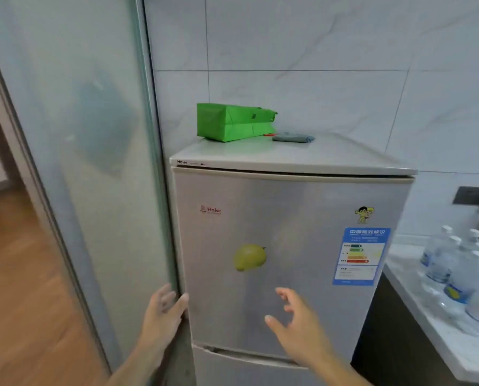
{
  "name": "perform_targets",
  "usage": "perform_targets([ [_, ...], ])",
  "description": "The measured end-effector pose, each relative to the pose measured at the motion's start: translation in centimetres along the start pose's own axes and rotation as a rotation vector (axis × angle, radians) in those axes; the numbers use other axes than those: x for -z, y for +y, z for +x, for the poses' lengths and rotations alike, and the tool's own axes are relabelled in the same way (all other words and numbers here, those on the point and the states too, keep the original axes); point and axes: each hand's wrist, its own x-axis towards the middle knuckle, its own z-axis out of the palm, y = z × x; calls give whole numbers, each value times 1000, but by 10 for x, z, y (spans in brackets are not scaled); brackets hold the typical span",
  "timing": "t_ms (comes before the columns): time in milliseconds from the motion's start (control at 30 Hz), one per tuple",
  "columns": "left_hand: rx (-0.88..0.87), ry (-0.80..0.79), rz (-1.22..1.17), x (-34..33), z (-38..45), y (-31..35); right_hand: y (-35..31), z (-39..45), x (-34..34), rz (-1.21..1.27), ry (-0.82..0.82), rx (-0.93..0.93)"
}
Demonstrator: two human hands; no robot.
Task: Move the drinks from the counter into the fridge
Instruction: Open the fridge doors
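The person's left hand [163, 310] reaches to the left edge of the fridge [288, 246], its fingers [183, 299] straight and laid against the side of the upper door, holding nothing. The right hand [299, 327] hovers in front of the door's lower part, its fingers spread wide and loosely bent, also holding nothing; whether it touches the door cannot be told. Both forearms rise from the bottom of the view.

The fridge is silver, with two doors, both closed. On the upper door sit one yellow-green fruit magnet [249, 257], one blue energy label [361, 256] and one small cartoon sticker [364, 214]. On the fridge top lie one green bag [232, 122] and, just beside it, one grey cloth [294, 137].

The drinks, clear water bottles [461, 277] with white caps, stand clustered on the pale marbled desk [428, 330] to the right of the fridge; six caps show, though blur and the frame edge make the count uncertain. White marbled tiles [316, 65] cover the wall behind. A frosted glass panel [79, 135] stands to the left, with wooden floor [18, 288] beyond it.
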Motion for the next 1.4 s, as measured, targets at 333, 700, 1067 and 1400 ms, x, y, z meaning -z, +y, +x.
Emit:
perform_targets([
  [333, -167, -250, -9, -26, 122, 23, -70, 51, -17, -284, 170, 176],
  [700, -218, -245, -17, -28, 118, 6, -64, 24, -30, -246, 148, -25],
  [1067, -317, -150, -100, 33, -43, -20, -38, -77, -25, -103, 124, -44],
  [1400, -460, -285, 80, 57, -263, -44, -27, -261, -2, 154, 192, 65],
])
